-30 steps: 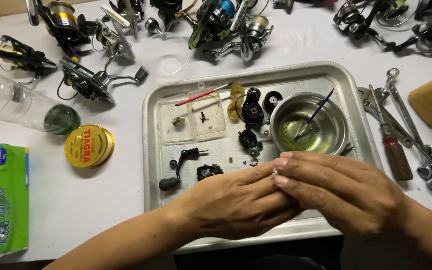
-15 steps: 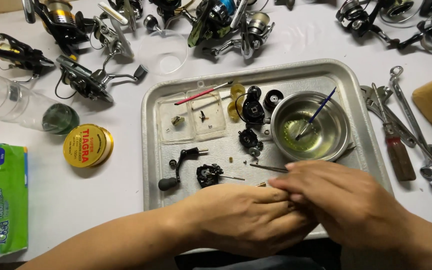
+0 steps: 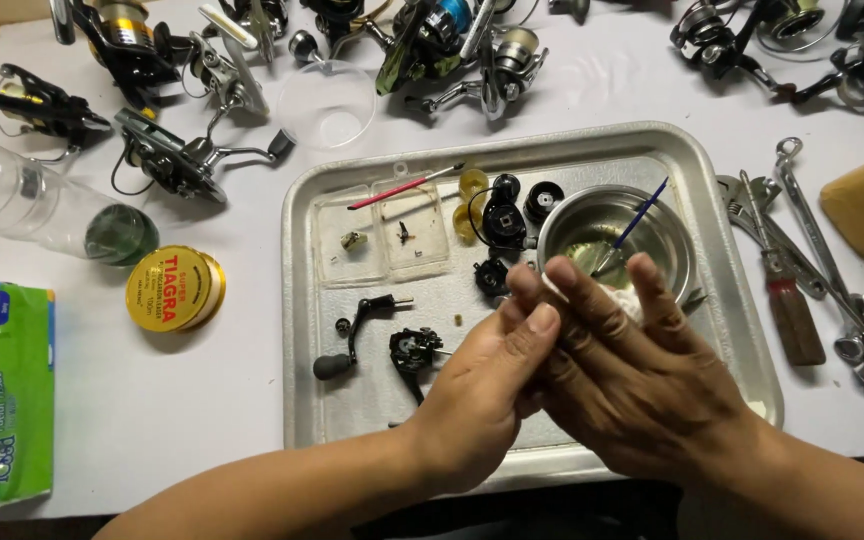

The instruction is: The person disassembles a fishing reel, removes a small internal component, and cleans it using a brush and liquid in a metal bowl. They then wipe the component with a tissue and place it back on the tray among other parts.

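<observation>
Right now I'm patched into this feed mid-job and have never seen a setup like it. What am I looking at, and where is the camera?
There is no machine here: the single view comes from a camera worn on a person's head, looking down at their own two bare hands over a white table. The left hand and right hand are pressed together above a metal tray; something white shows between the fingers, too hidden to name. In the tray lie a steel bowl with a blue-handled brush, a clear plastic lid holding tiny parts, a black reel handle and dark reel pieces. Around it: fishing reels, a yellow line spool, a clear plastic bottle, a green tissue pack and hand tools.
</observation>
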